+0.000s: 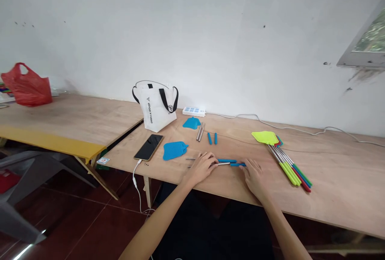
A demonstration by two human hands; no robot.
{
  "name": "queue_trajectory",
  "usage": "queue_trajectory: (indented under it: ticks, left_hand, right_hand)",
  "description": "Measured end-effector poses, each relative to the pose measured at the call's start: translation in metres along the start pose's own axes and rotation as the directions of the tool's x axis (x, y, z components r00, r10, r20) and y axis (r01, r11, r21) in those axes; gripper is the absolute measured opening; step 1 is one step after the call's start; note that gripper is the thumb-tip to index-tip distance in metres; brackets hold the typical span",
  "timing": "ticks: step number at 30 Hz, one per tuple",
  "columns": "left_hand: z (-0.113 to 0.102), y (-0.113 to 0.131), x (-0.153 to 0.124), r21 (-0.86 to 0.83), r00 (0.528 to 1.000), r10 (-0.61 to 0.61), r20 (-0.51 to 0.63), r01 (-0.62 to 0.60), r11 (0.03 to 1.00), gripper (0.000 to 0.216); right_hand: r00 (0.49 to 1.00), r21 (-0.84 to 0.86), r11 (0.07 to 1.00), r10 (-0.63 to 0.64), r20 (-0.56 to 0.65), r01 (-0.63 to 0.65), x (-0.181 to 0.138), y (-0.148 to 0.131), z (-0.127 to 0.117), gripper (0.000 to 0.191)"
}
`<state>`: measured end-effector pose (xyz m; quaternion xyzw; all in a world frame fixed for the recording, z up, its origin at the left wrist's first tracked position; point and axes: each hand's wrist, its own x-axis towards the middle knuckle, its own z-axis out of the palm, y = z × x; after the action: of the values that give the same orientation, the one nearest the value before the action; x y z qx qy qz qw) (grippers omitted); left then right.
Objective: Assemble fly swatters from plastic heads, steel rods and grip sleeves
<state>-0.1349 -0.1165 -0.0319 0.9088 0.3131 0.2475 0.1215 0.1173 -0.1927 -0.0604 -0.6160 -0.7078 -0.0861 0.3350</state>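
My left hand is closed over thin metal rods lying on the table, its fingertips pinching one near the middle of the bundle. A blue handle sits at the right end of that rod, and my right hand has its fingertips on the handle's outer end. Just behind lies a second blue handle in line with a rod. Left of my hands is a blue fly swatter head; another blue head lies farther back, beside loose metal tubes and two loose blue grips.
A pile of fly swatters in several colours lies at the right. A phone on a charging cable, a white bag and a power strip stand at the left and back. A red plastic bag rests on the neighbouring table.
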Motion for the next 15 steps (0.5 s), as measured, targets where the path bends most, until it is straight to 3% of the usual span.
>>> queue_trajectory:
  ticks: [8,15]
  left_hand:
    - [0.0,-0.0035,0.0,-0.072,1.0,0.028,0.013,-0.027,0.997,0.014]
    - [0.0008,-0.0059,0.0008,-0.156,0.998,0.063,-0.002,-0.063,0.986,0.014]
  right_hand:
    - [1.0,-0.014,1.0,-0.001,0.0,0.001,-0.0004,0.0011,0.0022,0.023]
    - [0.999,0.182,0.983,0.021,0.024,-0.025,0.0007,0.0086,0.0047,0.026]
